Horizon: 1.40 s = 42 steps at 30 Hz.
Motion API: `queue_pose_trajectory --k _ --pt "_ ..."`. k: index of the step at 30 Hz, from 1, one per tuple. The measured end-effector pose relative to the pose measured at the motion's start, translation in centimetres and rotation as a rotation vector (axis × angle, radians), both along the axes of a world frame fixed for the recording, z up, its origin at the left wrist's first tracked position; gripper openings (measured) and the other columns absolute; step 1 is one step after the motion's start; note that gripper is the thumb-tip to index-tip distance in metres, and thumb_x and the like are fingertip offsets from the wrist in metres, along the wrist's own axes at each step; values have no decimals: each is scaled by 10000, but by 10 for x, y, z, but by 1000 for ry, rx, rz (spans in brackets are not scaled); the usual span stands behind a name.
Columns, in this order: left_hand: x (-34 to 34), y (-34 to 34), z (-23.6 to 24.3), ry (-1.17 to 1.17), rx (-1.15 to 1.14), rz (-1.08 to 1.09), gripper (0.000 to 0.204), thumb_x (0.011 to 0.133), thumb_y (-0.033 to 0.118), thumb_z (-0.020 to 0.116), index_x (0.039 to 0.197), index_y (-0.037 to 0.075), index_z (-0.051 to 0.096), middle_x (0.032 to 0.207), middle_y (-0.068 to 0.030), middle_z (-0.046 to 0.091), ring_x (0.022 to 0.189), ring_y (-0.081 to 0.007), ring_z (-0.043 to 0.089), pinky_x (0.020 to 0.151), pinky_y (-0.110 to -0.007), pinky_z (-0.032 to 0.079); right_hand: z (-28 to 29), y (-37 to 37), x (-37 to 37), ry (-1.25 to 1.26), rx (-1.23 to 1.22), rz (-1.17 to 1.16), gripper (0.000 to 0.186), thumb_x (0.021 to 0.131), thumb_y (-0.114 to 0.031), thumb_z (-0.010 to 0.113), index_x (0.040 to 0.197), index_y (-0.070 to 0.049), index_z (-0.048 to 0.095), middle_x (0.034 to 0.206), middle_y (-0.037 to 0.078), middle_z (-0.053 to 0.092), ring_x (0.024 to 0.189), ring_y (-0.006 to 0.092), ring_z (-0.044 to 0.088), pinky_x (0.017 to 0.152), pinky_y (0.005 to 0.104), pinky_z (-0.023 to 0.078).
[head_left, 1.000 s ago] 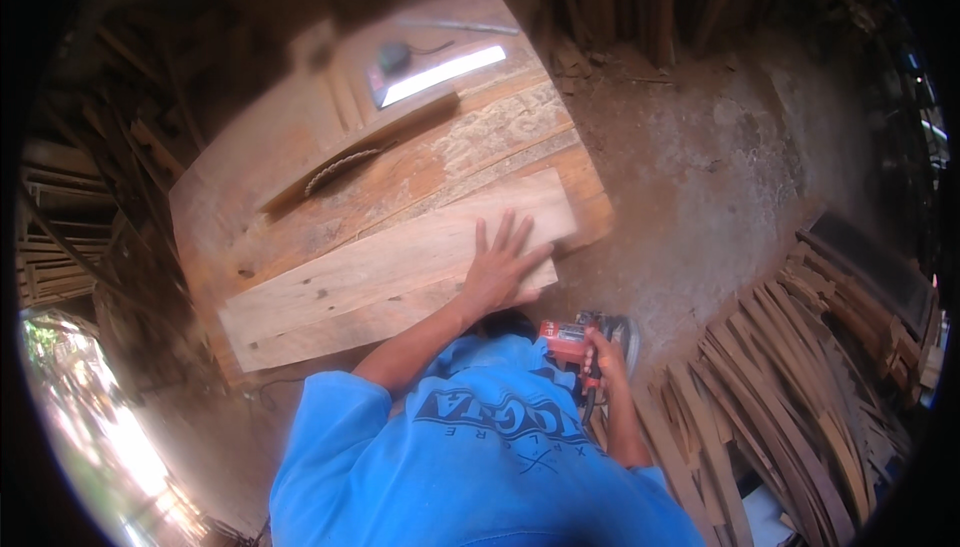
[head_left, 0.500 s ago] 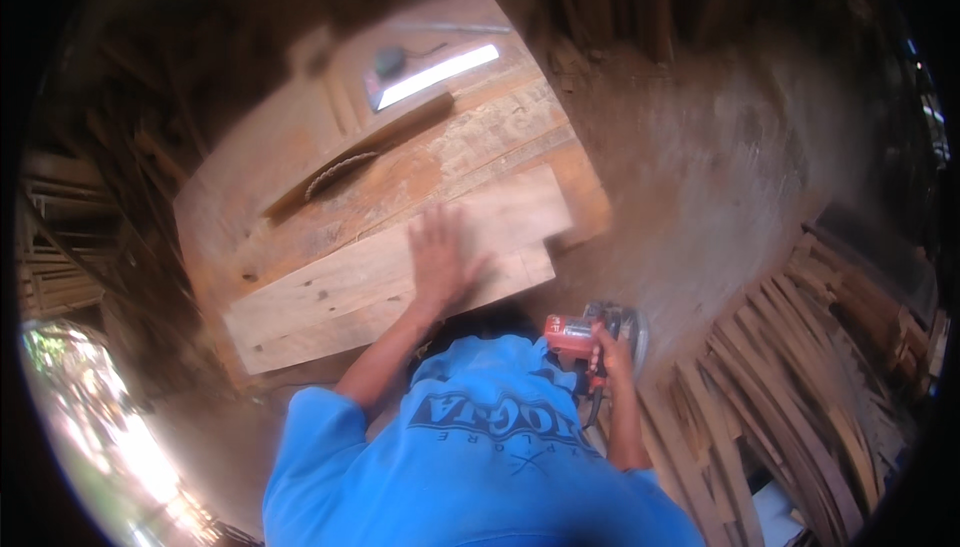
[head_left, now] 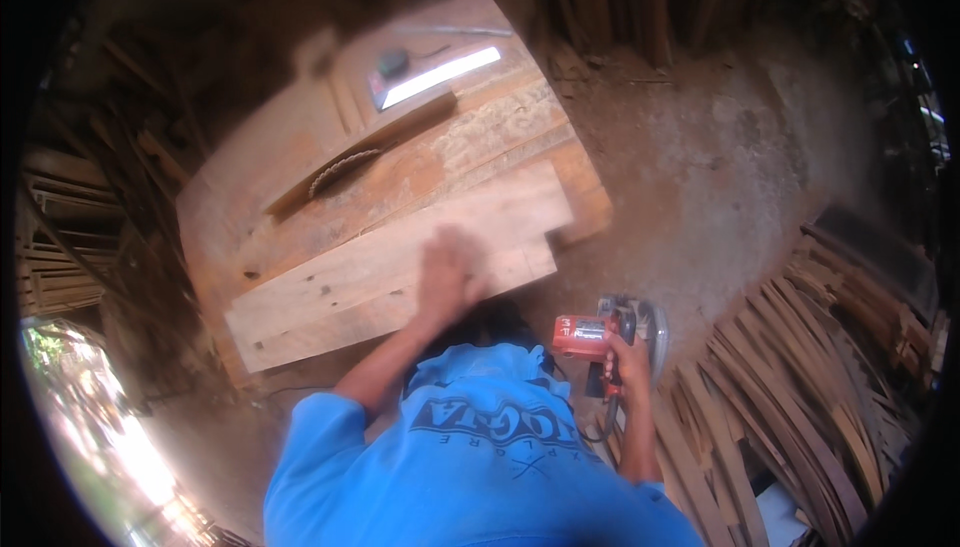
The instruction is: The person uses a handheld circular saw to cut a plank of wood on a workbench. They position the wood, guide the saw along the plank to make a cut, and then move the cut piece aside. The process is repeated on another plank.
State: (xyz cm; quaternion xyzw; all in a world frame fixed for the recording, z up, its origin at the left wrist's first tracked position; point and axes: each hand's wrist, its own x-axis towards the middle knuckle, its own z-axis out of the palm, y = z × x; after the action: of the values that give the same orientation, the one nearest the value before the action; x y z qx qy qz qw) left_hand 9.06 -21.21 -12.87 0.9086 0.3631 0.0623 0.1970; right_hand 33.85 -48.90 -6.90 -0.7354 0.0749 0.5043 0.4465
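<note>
My left hand (head_left: 450, 269) is motion-blurred at the middle of a pale wooden board (head_left: 510, 207), fingers extended; whether it touches the wood is unclear. A second pale piece (head_left: 530, 262) runs along the board's near side. Both lie on a worn plywood bench (head_left: 585, 202), beside a toothed circular blade (head_left: 345, 167) poking up along a wooden bar (head_left: 420, 110). My right hand (head_left: 627, 362) grips the handle of a red handheld circular saw (head_left: 582, 337), held low beyond the bench's near right edge; its cord hangs below my hand.
Long curved offcuts (head_left: 760, 397) pile up at lower right beside a dark panel (head_left: 870, 257). More timber (head_left: 65, 247) is stacked at left, and planks (head_left: 650, 7) stand at the back. Dusty concrete floor (head_left: 720, 147) shows right of the bench, which carries a bright strip (head_left: 440, 78).
My left hand has shifted left along the board from near its right end. My right hand and the red saw have moved slightly to the right.
</note>
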Motion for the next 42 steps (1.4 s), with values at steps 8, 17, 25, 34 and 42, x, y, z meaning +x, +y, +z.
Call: queue_pose_trajectory --k 8,17,25,34,42 --pt "-36 42 -6 97 70 254 879 981 600 615 1654 104 344 1721 -285 191 1623 -443 86 1276 -648 47 106 30 -37 -124 192 137 518 903 -175 740 1345 30 564 680 28 571 511 114 538 459 263 421" --pt "-41 42 -15 30 86 241 937 936 723 591 1653 162 368 1712 -275 230 1618 -446 112 1263 -682 63 166 91 -89 -63 259 335 555 893 -194 777 1373 24 603 698 3 590 563 88 537 528 255 420" --pt "-53 37 -17 -26 11 183 933 953 684 590 1664 132 345 1748 -234 177 1635 -423 58 1278 -656 31 137 120 -115 -10 258 476 494 885 -111 728 1347 28 622 740 -3 595 605 94 552 564 265 443" --pt "-50 28 -20 -22 11 177 901 943 618 629 1661 146 358 1746 -203 215 1638 -406 81 1269 -684 27 139 125 -139 -249 111 380 229 932 -151 755 1074 -5 652 761 -23 602 629 62 516 580 257 419" --pt "-47 26 -22 -22 70 139 889 940 593 643 1649 126 377 1740 -157 264 1638 -382 122 1249 -721 43 145 134 -141 -219 39 356 305 928 -124 770 1170 30 666 764 -18 610 626 53 519 585 244 421"
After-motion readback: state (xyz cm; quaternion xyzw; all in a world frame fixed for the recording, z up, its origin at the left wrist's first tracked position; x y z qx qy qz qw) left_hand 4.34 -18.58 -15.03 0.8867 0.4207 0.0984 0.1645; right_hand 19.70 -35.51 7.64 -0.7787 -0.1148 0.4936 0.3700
